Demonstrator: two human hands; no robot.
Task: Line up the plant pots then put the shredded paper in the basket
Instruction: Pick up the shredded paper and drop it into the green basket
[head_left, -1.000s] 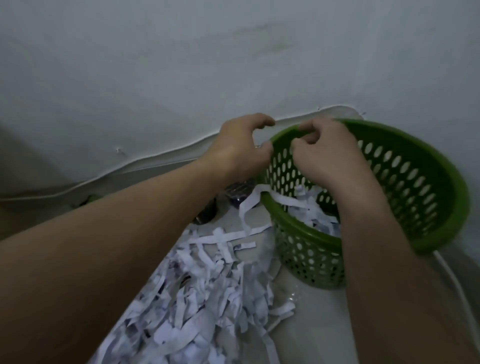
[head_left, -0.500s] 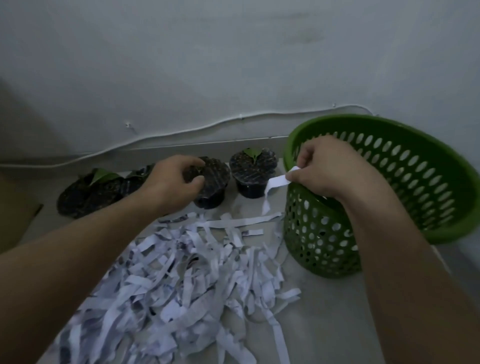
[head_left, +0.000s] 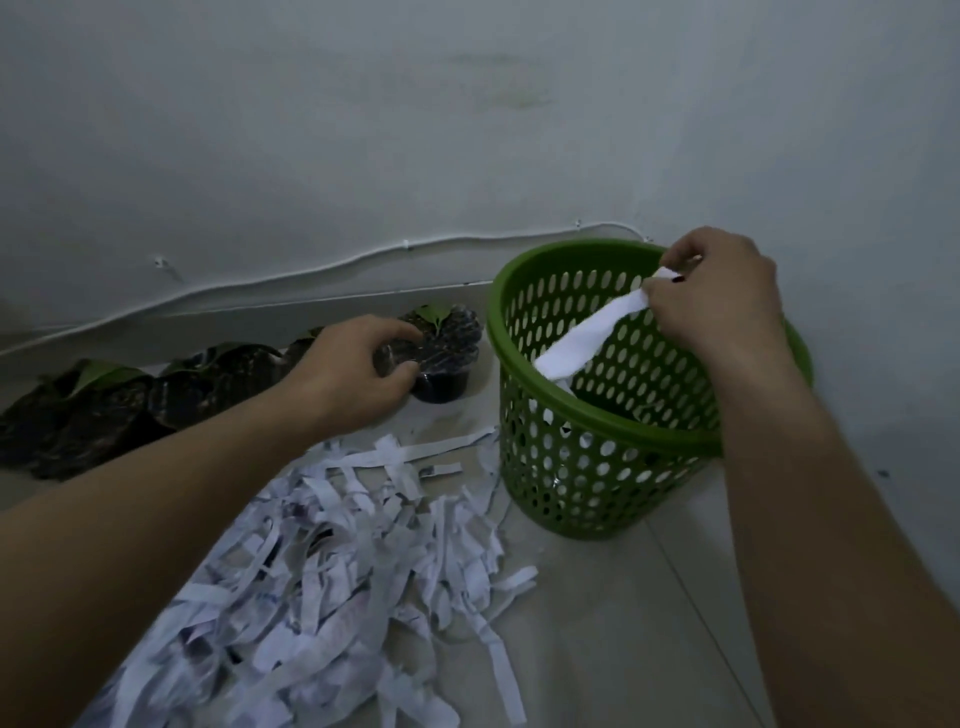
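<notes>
The right hand (head_left: 719, 301) is pinching a white paper strip (head_left: 587, 338) over the green basket (head_left: 597, 499). The left hand (head_left: 353, 374) is gripping the rightmost plant pot (head_left: 447, 364), its grip clamped, beside the shredded paper (head_left: 332, 571) on the floor.

The basket (head_left: 597, 483) was bright green, its wall patterned with rows of oval holes. The strip (head_left: 587, 340) held over it was plain white. The shredded paper (head_left: 332, 577) on the floor (head_left: 623, 623) was white to pale lilac with faint dark print marks. The pots (head_left: 447, 358) were black and glossy, with green leaves. The wall (head_left: 363, 130) was grey-white with a faint yellowish stain, the floor pale beige
</notes>
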